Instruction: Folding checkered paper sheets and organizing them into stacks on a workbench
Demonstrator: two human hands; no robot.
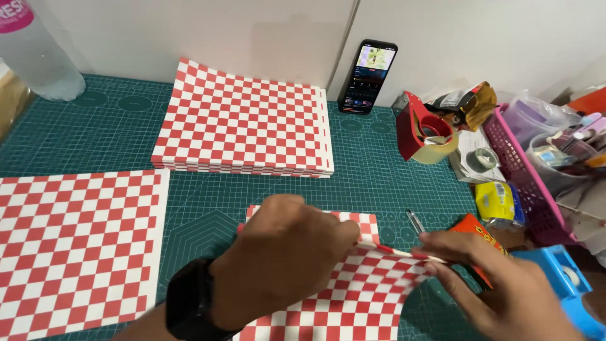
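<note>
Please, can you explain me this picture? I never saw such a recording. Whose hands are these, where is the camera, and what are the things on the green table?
There is one picture, from a camera worn on a person's head, looking down. No machine: two bare hands. The left hand, with a black wristband, and the right hand together pinch the raised edge of a red-and-white checkered sheet. It lies on a green cutting mat. Behind is a stack of the same sheets; at left lies one more sheet. A phone leans on the wall. At right stand a red tape dispenser and a pink basket.
</note>
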